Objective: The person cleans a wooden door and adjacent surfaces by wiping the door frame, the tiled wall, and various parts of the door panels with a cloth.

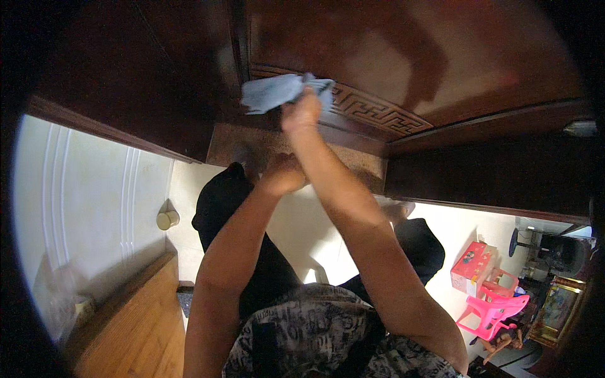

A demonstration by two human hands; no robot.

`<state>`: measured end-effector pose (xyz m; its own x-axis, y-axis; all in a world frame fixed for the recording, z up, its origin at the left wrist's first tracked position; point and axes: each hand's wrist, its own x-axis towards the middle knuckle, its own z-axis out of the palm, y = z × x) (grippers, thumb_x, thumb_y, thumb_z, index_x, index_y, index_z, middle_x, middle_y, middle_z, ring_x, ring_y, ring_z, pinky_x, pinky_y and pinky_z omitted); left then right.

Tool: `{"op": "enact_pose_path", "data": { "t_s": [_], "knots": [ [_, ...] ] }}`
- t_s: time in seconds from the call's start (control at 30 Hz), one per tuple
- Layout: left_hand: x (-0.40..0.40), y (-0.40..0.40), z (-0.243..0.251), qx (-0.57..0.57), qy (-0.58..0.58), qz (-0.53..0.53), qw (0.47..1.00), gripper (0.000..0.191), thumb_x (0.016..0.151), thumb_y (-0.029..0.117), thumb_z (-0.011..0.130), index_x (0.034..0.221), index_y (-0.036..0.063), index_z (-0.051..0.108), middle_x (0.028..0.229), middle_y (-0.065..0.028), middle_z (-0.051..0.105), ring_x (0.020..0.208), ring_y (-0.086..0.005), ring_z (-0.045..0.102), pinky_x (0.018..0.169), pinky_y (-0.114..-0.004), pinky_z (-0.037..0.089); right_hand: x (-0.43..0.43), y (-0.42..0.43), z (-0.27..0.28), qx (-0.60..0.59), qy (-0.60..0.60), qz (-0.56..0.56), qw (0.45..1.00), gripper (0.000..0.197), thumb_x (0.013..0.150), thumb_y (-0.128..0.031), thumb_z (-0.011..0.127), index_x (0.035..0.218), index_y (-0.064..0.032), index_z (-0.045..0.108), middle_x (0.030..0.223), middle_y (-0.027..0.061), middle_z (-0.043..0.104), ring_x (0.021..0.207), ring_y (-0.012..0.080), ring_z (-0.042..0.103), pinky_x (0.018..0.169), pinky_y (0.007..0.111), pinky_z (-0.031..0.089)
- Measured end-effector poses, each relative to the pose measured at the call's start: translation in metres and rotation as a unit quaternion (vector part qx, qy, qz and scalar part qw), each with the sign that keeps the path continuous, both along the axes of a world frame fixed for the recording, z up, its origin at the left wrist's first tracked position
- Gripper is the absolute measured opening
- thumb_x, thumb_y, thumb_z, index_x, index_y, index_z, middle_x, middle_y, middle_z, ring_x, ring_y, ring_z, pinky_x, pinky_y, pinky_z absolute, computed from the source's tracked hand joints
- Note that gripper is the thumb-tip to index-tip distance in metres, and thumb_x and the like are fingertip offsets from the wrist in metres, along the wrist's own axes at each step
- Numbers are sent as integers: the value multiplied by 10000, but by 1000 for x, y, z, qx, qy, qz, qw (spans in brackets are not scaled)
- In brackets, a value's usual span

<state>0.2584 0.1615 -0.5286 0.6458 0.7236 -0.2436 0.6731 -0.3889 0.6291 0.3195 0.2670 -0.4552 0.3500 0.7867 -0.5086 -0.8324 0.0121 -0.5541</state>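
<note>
A light blue cloth [274, 90] is bunched in my right hand [303, 111]. I hold it against the lower part of a dark brown wooden door panel [340, 42], over the left end of its carved fret-pattern band [378, 109]. My left hand [283, 174] is below it, beside my right forearm, with the fingers curled. Its fingertips are hidden, so whether it holds anything cannot be told. Behind that hand runs a brown speckled sill [350, 156] at the foot of the door.
Dark wooden frame pieces [472, 170] flank the door. A small beige cylinder [168, 219] is on the pale floor by a white wall [94, 189]. A wooden board [137, 321] is at lower left. A pink plastic chair [494, 312] and a red-pink box [472, 267] are at right.
</note>
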Motion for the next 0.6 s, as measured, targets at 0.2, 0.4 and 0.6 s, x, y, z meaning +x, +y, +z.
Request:
{"op": "enact_pose_path", "data": {
  "t_s": [0.2, 0.4, 0.6],
  "knots": [
    [-4, -5, 62, 33, 114, -49, 992, 431, 838, 365, 624, 1120, 39, 652, 1101, -178, 661, 1050, -347, 617, 920, -486, 460, 137, -25, -31, -29, -99, -100, 990, 310, 942, -274, 464, 1149, -61, 554, 1131, 119, 611, 1014, 303, 580, 925, 511, 455],
    [-13, -8, 45, 53, 87, -43, 994, 434, 836, 352, 623, 1140, 42, 643, 1127, -184, 649, 1075, -332, 607, 921, -474, 458, 239, -36, -42, -17, -128, -199, 971, 370, 918, -288, 507, 1115, 23, 550, 1122, 162, 604, 1022, 331, 578, 952, 564, 431],
    [-17, -10, 62, 12, 126, -33, 991, 488, 835, 350, 628, 1221, 55, 585, 1212, -178, 606, 1136, -361, 560, 956, -491, 421, 146, -9, -20, -50, -113, -181, 976, 528, 936, -393, 490, 1219, 52, 499, 1241, 176, 558, 1089, 357, 554, 962, 572, 419]
  ]
}}
